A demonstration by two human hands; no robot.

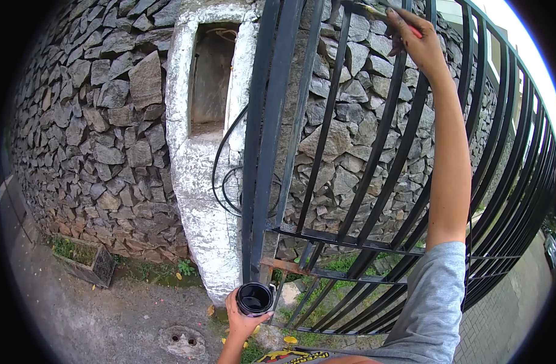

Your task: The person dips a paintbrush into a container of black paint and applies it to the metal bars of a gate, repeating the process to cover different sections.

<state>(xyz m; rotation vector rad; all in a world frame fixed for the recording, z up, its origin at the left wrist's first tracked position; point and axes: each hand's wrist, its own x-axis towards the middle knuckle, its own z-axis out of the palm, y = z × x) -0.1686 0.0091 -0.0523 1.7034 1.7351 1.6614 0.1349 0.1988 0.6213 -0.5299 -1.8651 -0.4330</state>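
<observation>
One can point(255, 298) of dark paint sits near, the left hand point(242, 321) curling fingers and thumb round its side; the right hand point(416, 41), raised high on the right, pinches a red-handled brush point(364, 9) by the black gate point(326, 237), with a white pillar point(199, 176) left and a stone wall point(353, 112) on the far side

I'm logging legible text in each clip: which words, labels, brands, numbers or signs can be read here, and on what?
"TERN": part of a word on the grey short-sleeved shirt, in the print at the bottom edge; the letters around it are too cut off or blurred to read.
Round black paint container in the left hand: no readable text.
I can make out no other text.
</observation>
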